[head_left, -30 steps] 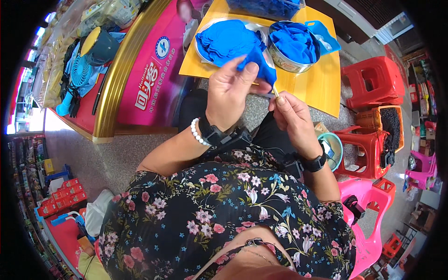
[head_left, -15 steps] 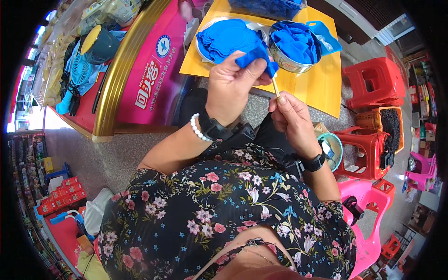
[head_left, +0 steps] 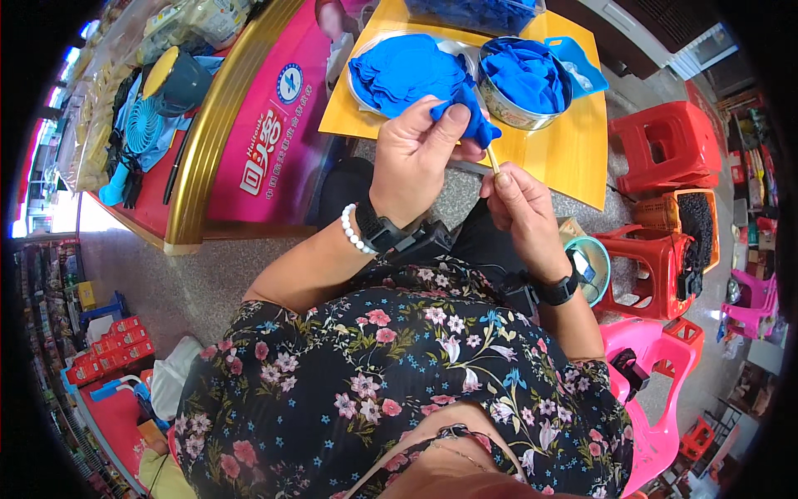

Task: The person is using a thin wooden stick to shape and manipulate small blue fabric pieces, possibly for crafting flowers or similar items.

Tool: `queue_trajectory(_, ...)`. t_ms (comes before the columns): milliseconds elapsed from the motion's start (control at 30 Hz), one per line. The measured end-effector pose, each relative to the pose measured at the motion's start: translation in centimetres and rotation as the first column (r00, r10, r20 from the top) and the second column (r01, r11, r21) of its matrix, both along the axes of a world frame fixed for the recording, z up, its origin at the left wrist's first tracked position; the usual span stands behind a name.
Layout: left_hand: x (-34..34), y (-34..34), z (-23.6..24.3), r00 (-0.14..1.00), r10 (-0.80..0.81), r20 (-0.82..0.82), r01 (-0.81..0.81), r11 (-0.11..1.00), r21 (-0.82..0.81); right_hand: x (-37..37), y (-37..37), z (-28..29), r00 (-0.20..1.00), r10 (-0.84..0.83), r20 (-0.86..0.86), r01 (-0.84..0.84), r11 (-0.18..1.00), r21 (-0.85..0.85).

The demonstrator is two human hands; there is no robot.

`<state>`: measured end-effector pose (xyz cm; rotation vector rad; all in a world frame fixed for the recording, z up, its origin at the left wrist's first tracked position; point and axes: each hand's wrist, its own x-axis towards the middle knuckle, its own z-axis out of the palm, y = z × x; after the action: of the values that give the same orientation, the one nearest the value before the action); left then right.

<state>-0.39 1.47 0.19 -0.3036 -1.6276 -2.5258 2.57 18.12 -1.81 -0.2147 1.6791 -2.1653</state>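
My left hand (head_left: 420,154) pinches a small blue cloth piece (head_left: 472,116) above my lap, its fingers closed around the fabric. Just right of it, my right hand (head_left: 517,200) grips a thin pale stick (head_left: 492,158) whose top end meets the blue piece. Both hands are close together in front of a yellow table (head_left: 565,150). On that table a heap of blue pieces (head_left: 399,71) lies in a shallow tray, and a round metal tin (head_left: 524,83) holds more of them.
A pink and gold counter (head_left: 249,125) runs along the left, with a small teal fan (head_left: 137,133) on it. Red plastic stools (head_left: 665,145) and a pink chair (head_left: 657,391) stand to the right. A box of blue pieces (head_left: 474,12) sits at the table's far edge.
The left hand has turned and raised the blue piece slightly. The right hand has moved the stick up closer under it.
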Motion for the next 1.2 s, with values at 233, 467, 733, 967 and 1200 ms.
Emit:
queue_trajectory(233, 0.1, -1.1, 1.4, 0.999, 0.03, 0.022, -0.031, 0.999, 0.017, -0.1, 0.5, 0.3, 0.962, 0.017, -0.272, 0.07, 0.95, 0.305)
queue_trajectory(467, 0.3, -1.4, 1.3, 0.987, -0.123, -0.106, 0.088, 0.954, -0.286, 0.1, 0.4, 0.7, 0.925, 0.112, -0.362, 0.039, 0.922, 0.385)
queue_trajectory(733, 0.8, -0.8, 1.3, 0.986, -0.164, 0.021, 0.163, 0.939, -0.301, 0.4, 0.4, -0.5, 0.975, 0.036, -0.219, 0.005, 0.982, 0.187)
queue_trajectory(967, 0.2, -1.3, -0.5, 0.973, 0.103, -0.206, -0.154, 0.956, -0.25, 0.5, 0.5, -0.9, 0.989, 0.0, -0.146, 0.013, 0.996, 0.085)
queue_trajectory(1200, 0.5, -1.4, -0.4, 0.959, 0.053, -0.278, -0.172, 0.889, -0.425, 0.4, 0.2, -0.9, 0.987, -0.012, -0.16, 0.029, 0.995, 0.1)
